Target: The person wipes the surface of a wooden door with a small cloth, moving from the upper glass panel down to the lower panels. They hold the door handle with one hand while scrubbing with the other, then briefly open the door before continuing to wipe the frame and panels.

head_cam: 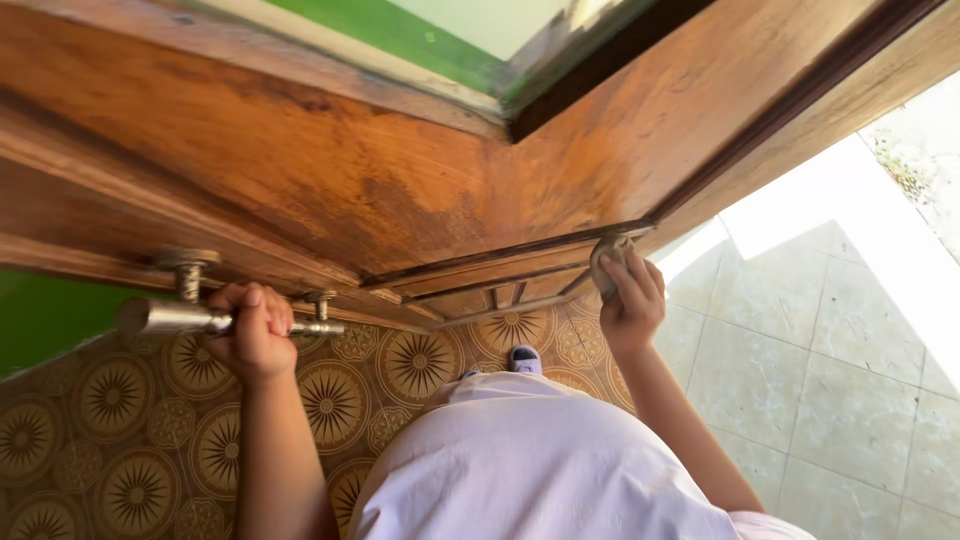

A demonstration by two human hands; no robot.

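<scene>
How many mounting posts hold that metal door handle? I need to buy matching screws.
2: one post left of the left hand, one post right of it on the metal handle. The hand may hide more.

The door handle (190,317) is a silvery metal bar, lying level and standing off the door (330,160) on short metal posts, low on the left. The door is worn brown wood with darker stains and raised panel mouldings, tilted steeply across the view. The cloth (606,258) is small, greyish and crumpled, pressed against the door's lower moulding near its right edge; its fabric is hard to make out.
</scene>
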